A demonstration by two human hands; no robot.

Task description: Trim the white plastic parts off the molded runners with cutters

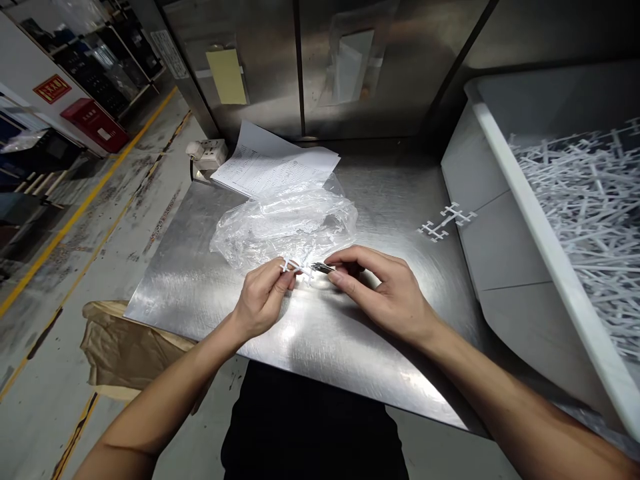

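Observation:
My left hand [261,299] pinches a small branched white plastic sprue [303,268] over the front half of the metal table. Closed around a small dark metal tool is my right hand [393,290]. The tool's pointed tip, which looks like the jaws of nippers [323,268], touches or nearly touches the sprue's right side; its handles are hidden by my fingers. Just behind both hands lies a crumpled clear plastic bag [285,223], with whitish contents that I cannot make out. Another white sprue [447,221] lies farther right on the table, beside the bin.
A large grey bin [530,220] full of white sprues [590,220] stands along the right. Printed sheets [273,160] lie behind the bag, near a power socket [210,153]. Brown paper sacking [130,350] is on the floor, left of the metal table [175,267].

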